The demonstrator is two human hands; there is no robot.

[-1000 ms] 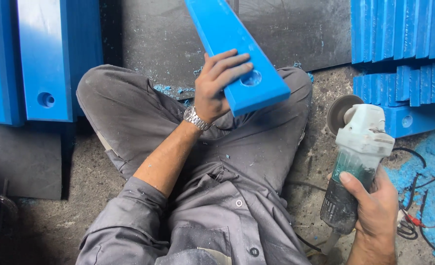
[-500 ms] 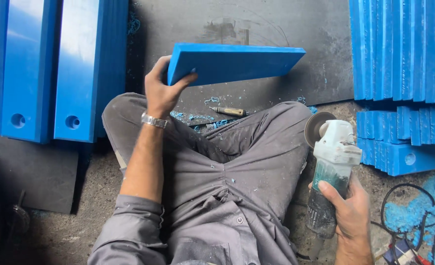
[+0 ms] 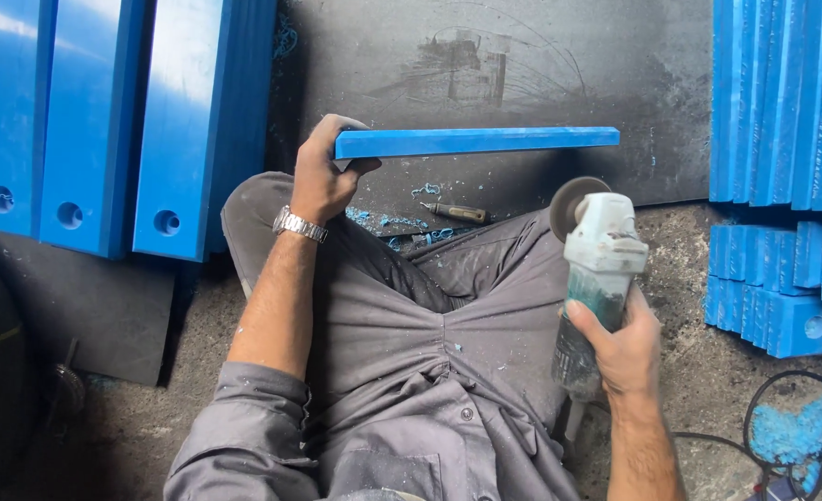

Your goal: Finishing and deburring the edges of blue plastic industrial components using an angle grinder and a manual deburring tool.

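I have swung the blue plastic bar (image 3: 476, 142) round: a moment ago its broad face with the hole tilted up toward me, and now it lies level and edge-on, its long narrow edge facing up, running left to right above my knees. My left hand (image 3: 323, 176) is clamped round its left end, fingers (image 3: 360, 167) curled under it; the far end hangs free over the dark mat (image 3: 522, 65). That puts the edge where the disc can meet it. My right hand (image 3: 620, 348) is wrapped tight round the body of the angle grinder (image 3: 596, 278), disc up, just below the bar's right end and not touching it. I cannot tell whether the disc is spinning.

The mat beyond the bar gives open room. Stacked blue bars (image 3: 123, 121) lie to the left and more blue pieces (image 3: 782, 102) to the right. A small hand tool (image 3: 457, 213) lies among blue shavings between my knees, and cables (image 3: 782, 408) coil by my right wrist.
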